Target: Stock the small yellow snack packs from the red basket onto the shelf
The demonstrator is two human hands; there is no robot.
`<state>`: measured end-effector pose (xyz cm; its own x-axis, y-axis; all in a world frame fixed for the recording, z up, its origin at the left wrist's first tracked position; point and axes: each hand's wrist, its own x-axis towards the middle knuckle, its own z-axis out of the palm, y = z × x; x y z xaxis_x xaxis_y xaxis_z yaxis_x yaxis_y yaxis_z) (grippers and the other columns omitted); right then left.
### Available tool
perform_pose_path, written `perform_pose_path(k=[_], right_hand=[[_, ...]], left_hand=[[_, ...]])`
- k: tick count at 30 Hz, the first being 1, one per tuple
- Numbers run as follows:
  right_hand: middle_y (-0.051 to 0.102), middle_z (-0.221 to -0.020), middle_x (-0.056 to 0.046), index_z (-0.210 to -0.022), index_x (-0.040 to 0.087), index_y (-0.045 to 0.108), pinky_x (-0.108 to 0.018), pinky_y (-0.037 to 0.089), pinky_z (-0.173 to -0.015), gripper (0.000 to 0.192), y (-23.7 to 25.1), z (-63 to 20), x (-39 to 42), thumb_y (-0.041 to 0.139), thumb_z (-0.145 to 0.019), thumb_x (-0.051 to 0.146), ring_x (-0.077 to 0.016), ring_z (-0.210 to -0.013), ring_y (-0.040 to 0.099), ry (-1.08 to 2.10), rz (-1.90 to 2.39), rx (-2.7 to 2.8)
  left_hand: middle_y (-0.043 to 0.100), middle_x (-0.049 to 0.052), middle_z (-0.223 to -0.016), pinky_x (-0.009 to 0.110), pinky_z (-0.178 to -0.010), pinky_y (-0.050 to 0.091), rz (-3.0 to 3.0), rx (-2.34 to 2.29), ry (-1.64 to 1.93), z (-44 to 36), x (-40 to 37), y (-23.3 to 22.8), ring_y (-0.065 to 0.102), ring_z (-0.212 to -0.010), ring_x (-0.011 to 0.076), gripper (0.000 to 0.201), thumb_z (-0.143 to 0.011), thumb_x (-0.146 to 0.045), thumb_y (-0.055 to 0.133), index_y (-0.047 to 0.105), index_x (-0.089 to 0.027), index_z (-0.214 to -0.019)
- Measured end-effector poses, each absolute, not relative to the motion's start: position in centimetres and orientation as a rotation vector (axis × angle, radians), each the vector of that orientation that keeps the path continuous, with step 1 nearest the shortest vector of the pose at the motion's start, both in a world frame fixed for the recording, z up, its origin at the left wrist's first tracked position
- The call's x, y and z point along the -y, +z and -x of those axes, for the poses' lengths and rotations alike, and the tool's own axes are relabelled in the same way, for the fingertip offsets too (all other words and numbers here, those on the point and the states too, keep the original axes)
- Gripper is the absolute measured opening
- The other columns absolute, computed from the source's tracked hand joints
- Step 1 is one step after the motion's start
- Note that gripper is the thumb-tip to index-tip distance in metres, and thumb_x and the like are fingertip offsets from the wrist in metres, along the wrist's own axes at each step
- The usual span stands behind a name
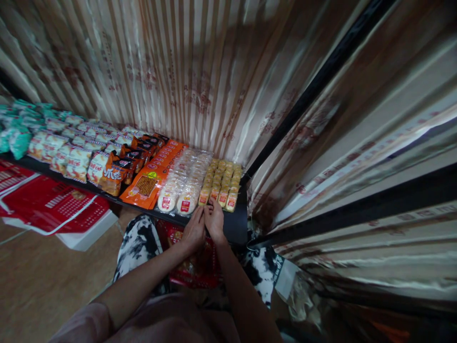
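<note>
Striped beige curtain [185, 71] with faded red print lines the walls (glossy, catching light at right); dark shelf [235, 226] below; tan floor [39, 281]; black frame bars [321, 81].

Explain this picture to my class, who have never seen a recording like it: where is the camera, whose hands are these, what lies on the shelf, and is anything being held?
There is no machine here. The camera sits on a person's head and looks forward and down, so the two bare arms coming in from the bottom are that person's own. The left hand and right hand meet at the front edge of a low dark shelf, touching the nearest of the small yellow packets. Whether the fingers grip one is too small to tell. Left of these lie round clear-wrapped cakes, flat orange packs, then white and green snack bags. A striped curtain hangs behind. A red-printed box lies on the floor at left.
</note>
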<state>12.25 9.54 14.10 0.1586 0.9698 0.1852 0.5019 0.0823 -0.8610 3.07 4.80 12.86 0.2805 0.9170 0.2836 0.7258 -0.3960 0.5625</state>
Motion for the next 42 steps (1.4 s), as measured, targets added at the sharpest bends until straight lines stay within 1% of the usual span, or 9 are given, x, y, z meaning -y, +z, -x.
perform_pose_path(k=[2,6,10,14,20,26,31,37,42], right_hand=[[0.058,-0.108,-0.013,-0.113,0.013,0.055,-0.029,0.051,-0.076,0.037,14.1,-12.3,-9.1,0.044,-0.079,0.023,-0.0157,-0.084,0.061,0.620,1.535,1.470],[0.060,-0.104,-0.011,-0.108,0.015,0.059,-0.031,0.049,-0.081,0.034,14.1,-12.3,-8.4,0.041,-0.081,0.023,-0.0170,-0.090,0.059,0.537,1.533,1.528],[0.060,-0.107,-0.012,-0.109,0.014,0.061,-0.031,0.047,-0.085,0.036,14.0,-12.4,-8.2,0.038,-0.082,0.023,-0.0182,-0.097,0.057,0.514,1.537,1.554],[0.061,-0.108,-0.013,-0.112,0.011,0.060,-0.031,0.043,-0.092,0.039,13.7,-12.3,-8.1,0.037,-0.082,0.021,-0.0186,-0.101,0.057,0.523,1.533,1.559],[0.062,-0.110,-0.010,-0.111,0.014,0.061,-0.033,0.041,-0.096,0.039,13.2,-12.3,-8.0,0.038,-0.080,0.018,-0.0175,-0.102,0.056,0.532,1.542,1.545],[0.061,-0.113,-0.009,-0.114,0.016,0.060,-0.033,0.041,-0.097,0.041,13.2,-12.5,-8.0,0.038,-0.079,0.016,-0.0163,-0.103,0.056,0.560,1.565,1.560],[0.059,-0.112,-0.010,-0.108,0.015,0.063,-0.032,0.039,-0.098,0.038,13.4,-12.4,-7.5,0.037,-0.079,0.016,-0.0162,-0.107,0.053,0.492,1.522,1.521],[0.059,-0.109,-0.010,-0.105,0.013,0.063,-0.031,0.041,-0.097,0.037,13.6,-12.2,-6.3,0.036,-0.080,0.015,-0.0158,-0.104,0.054,0.473,1.473,1.475],[0.060,-0.107,-0.010,-0.101,0.014,0.063,-0.033,0.042,-0.095,0.035,13.4,-12.0,-5.6,0.037,-0.079,0.015,-0.0166,-0.102,0.055,0.480,1.475,1.491]], left_hand=[[0.036,0.024,-0.138,0.048,-0.109,0.027,-2.239,-1.504,0.825,-3.0,-4.9,12.6,0.026,-0.133,0.0282,0.052,-0.082,-0.019,0.039,0.039,0.000,-0.131],[0.038,0.023,-0.137,0.050,-0.107,0.028,-2.252,-1.518,0.813,-3.0,-5.0,12.4,0.027,-0.132,0.0284,0.053,-0.082,-0.020,0.039,0.038,-0.001,-0.131],[0.037,0.023,-0.138,0.049,-0.108,0.028,-2.280,-1.526,0.778,-2.9,-4.9,12.5,0.027,-0.133,0.0282,0.055,-0.081,-0.018,0.040,0.036,0.000,-0.133],[0.036,0.024,-0.138,0.049,-0.109,0.027,-2.334,-1.510,0.758,-2.9,-4.7,12.3,0.022,-0.135,0.0282,0.054,-0.081,-0.016,0.039,0.037,0.002,-0.131],[0.037,0.024,-0.138,0.049,-0.109,0.026,-2.380,-1.489,0.739,-2.9,-4.7,11.9,0.021,-0.136,0.0275,0.053,-0.081,-0.016,0.039,0.038,0.003,-0.130],[0.038,0.024,-0.138,0.050,-0.110,0.023,-2.410,-1.462,0.748,-2.9,-4.7,12.3,0.020,-0.136,0.0269,0.053,-0.081,-0.016,0.039,0.038,0.003,-0.130],[0.040,0.024,-0.135,0.048,-0.110,0.024,-2.419,-1.456,0.739,-2.7,-4.5,12.1,0.020,-0.136,0.0278,0.049,-0.083,-0.015,0.038,0.040,0.004,-0.129],[0.038,0.021,-0.138,0.046,-0.110,0.028,-2.413,-1.401,0.763,-2.3,-2.8,11.3,0.012,-0.138,0.0257,0.049,-0.088,-0.018,0.036,0.035,0.000,-0.133],[0.037,0.021,-0.139,0.047,-0.109,0.028,-2.428,-1.367,0.776,-2.2,-1.8,11.4,0.012,-0.138,0.0265,0.051,-0.087,-0.021,0.040,0.034,-0.002,-0.134]])
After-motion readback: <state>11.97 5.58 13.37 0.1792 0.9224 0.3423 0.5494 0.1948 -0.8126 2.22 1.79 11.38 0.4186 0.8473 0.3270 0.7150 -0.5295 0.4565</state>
